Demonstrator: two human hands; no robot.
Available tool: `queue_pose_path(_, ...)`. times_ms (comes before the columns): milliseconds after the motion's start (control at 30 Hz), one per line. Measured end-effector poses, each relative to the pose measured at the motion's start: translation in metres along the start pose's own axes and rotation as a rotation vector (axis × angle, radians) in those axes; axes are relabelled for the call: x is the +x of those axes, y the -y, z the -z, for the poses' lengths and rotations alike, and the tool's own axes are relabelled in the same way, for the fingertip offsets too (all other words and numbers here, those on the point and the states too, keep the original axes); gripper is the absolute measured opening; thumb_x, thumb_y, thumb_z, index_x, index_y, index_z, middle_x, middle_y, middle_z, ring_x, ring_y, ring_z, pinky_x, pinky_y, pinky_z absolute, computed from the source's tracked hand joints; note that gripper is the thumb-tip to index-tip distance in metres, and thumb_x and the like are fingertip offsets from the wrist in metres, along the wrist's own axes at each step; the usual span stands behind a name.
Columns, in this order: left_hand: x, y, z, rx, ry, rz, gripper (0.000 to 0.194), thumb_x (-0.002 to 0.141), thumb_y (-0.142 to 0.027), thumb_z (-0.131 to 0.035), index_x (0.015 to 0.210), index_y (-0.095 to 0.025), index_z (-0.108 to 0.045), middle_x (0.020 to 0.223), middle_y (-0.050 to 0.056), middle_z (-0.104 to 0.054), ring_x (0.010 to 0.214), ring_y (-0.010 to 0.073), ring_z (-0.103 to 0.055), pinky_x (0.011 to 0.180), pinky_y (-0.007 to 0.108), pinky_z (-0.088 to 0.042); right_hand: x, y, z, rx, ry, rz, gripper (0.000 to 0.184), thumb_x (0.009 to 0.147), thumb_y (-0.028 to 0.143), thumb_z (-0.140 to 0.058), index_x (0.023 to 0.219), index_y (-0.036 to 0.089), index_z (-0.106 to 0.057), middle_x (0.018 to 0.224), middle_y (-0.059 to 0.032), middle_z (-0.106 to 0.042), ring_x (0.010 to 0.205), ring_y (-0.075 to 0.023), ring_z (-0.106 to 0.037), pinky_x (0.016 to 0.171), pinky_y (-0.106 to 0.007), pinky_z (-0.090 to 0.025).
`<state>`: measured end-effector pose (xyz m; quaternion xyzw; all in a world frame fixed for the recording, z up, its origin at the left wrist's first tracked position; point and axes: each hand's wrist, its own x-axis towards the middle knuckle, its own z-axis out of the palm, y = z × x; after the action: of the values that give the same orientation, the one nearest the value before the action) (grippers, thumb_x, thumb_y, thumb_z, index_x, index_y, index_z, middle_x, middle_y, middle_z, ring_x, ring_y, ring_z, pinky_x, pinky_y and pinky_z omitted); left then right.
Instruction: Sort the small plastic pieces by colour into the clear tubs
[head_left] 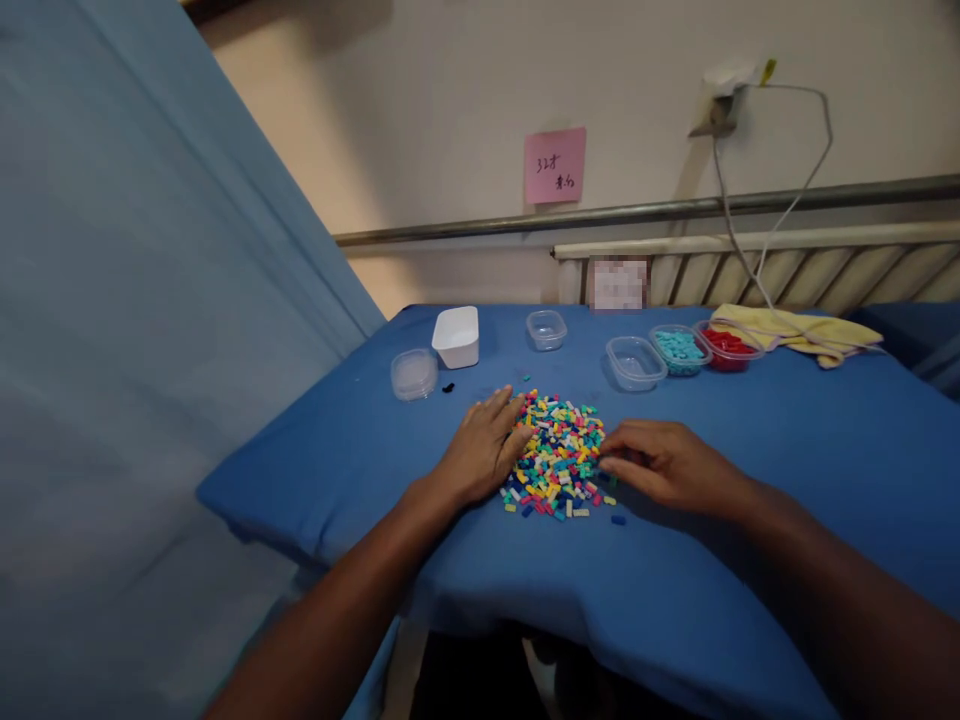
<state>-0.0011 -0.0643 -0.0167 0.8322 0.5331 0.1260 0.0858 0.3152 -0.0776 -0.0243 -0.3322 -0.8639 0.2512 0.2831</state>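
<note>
A pile of small coloured plastic bricks [561, 455] lies in the middle of the blue-covered table, in yellow, teal, pink, white and dark blue. My left hand [484, 445] rests flat against the pile's left side, fingers stretched out and thumb over some bricks. At the right edge of the heap, my right hand [667, 465] has its fingers curled, thumb and fingertips close together. Whatever sits between those fingertips is too small to make out. A loose dark blue brick [618, 520] lies just below the right hand.
Behind the pile stand a white tub [456, 338], a small clear container [546, 330] and a larger clear container [636, 365]. Farther right are containers of turquoise pieces [679, 347] and red pieces [727, 348], beside a yellow cloth [799, 330]. Clear lids [414, 375] lie left, near a black object [448, 387].
</note>
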Motion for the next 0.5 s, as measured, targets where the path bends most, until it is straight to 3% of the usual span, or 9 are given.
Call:
queue_pose_path(100, -0.013, 0.005, 0.011, -0.021, -0.038, 0.06, 0.072, 0.112, -0.063, -0.023, 0.167, -0.019, -0.04, 0.175, 0.013, -0.028, 0.163, 0.0305, -0.026, 0.132, 0.053, -0.021, -0.008, 0.008, 0.005, 0.16, 0.288, -0.109, 0.018, 0.092, 0.039, -0.078, 0.098, 0.023, -0.075, 0.076, 0.0022, -0.071, 0.064, -0.014, -0.064, 0.057, -0.024, -0.048)
queue_pose_path(167, -0.03, 0.011, 0.019, -0.017, -0.056, 0.111, 0.073, 0.111, -0.063, -0.024, 0.165, -0.018, -0.042, 0.174, 0.014, -0.03, 0.162, 0.0304, -0.027, 0.132, 0.053, -0.023, -0.01, 0.013, 0.001, 0.167, 0.371, -0.104, 0.013, 0.089, 0.033, -0.08, 0.095, 0.022, -0.074, 0.077, 0.0021, -0.072, 0.065, -0.0137, -0.064, 0.058, -0.023, -0.046)
queue_pose_path(233, -0.053, 0.019, 0.024, 0.001, -0.075, 0.163, 0.073, 0.111, -0.063, -0.025, 0.164, -0.016, -0.044, 0.173, 0.014, -0.032, 0.161, 0.0302, -0.03, 0.132, 0.053, -0.024, -0.008, 0.015, -0.006, 0.118, 0.353, -0.036, 0.007, 0.093, 0.028, -0.074, 0.092, 0.021, -0.073, 0.082, 0.0003, -0.073, 0.072, -0.0149, -0.066, 0.065, -0.025, -0.049)
queue_pose_path(333, -0.088, 0.029, 0.021, 0.026, -0.103, 0.236, 0.073, 0.111, -0.063, -0.027, 0.16, -0.014, -0.049, 0.17, 0.015, -0.039, 0.158, 0.0309, -0.036, 0.131, 0.053, -0.029, -0.001, 0.012, -0.014, 0.051, 0.257, 0.048, 0.017, 0.102, 0.032, -0.065, 0.092, 0.021, -0.073, 0.086, -0.0021, -0.074, 0.079, -0.0167, -0.068, 0.072, -0.028, -0.05)
queue_pose_path(500, -0.119, 0.027, 0.006, 0.098, -0.317, 0.197, 0.061, 0.111, -0.057, -0.037, 0.147, -0.015, -0.062, 0.158, 0.016, -0.055, 0.148, 0.0331, -0.051, 0.125, 0.057, -0.04, 0.0, 0.019, -0.003, -0.023, 0.039, 0.024, 0.025, 0.106, 0.042, -0.059, 0.097, 0.024, -0.075, 0.089, -0.004, -0.075, 0.078, -0.0186, -0.069, 0.071, -0.031, -0.052)
